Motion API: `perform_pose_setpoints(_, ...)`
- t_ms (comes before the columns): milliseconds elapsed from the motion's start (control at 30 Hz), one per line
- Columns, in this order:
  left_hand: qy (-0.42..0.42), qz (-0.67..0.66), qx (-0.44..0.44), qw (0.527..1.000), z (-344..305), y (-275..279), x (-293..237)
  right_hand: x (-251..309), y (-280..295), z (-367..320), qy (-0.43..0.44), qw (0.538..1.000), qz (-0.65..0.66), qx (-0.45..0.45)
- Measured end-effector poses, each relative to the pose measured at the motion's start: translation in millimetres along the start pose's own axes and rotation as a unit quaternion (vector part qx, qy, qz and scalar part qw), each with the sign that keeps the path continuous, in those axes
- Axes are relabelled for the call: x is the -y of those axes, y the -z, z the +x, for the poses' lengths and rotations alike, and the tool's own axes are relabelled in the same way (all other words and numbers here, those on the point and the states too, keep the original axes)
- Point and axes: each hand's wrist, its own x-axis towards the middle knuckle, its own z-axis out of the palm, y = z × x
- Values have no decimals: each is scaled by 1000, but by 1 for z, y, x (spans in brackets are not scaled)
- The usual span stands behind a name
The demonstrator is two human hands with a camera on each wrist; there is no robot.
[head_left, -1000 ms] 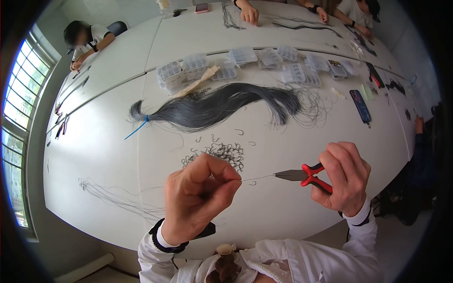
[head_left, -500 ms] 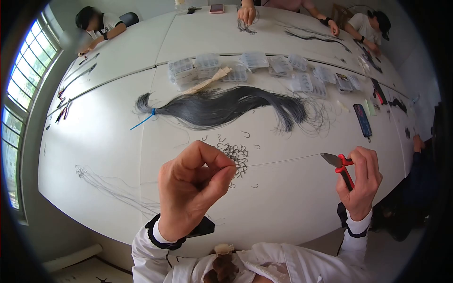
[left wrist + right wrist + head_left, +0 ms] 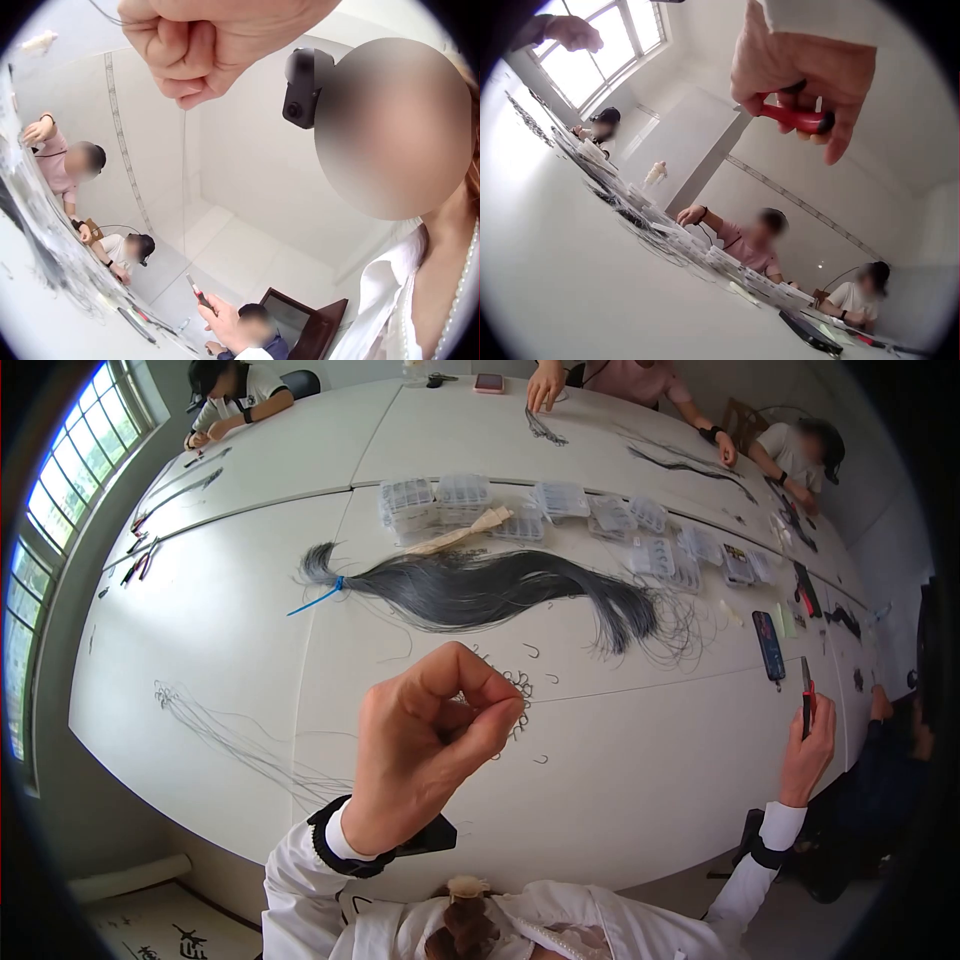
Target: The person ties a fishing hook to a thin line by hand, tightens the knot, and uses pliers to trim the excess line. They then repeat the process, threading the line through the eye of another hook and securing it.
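Note:
My left hand (image 3: 430,750) is raised over the table, thumb and index finger pinched at one end of a thin grey line (image 3: 640,689). The line stretches right toward the tip of the red-handled pliers (image 3: 807,695). Those pliers sit in my right hand (image 3: 812,750), out near the table's right side; in the right wrist view my fingers curl round the red handles (image 3: 799,118). Whatever lies inside the left pinch is hidden by the fingertips. Behind that hand, partly covered, is a pile of fish hooks (image 3: 524,685). A loose hook (image 3: 541,760) lies nearer.
A long bundle of dark grey line (image 3: 480,590), bound with a blue tie (image 3: 340,584), lies beyond the hooks. Clear plastic boxes (image 3: 407,500) stand behind it. Lines with hooks (image 3: 200,725) lie left, a phone (image 3: 768,645) right. Several people sit around the table.
My right hand has moved right and outward with the pliers, whose jaws now point away from me. The span of line between the hands has grown longer. The left hand keeps its pinch.

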Motion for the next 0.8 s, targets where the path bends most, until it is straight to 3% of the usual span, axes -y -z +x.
perform_pose_setpoints(633,-14,-20,-7,1000,-1,6,-1,-145,-17,-36,-179,976,-114,40)
perform_pose_setpoints(800,8,-32,14,999,1,3,0,-146,-14,-39,-204,970,-128,42)
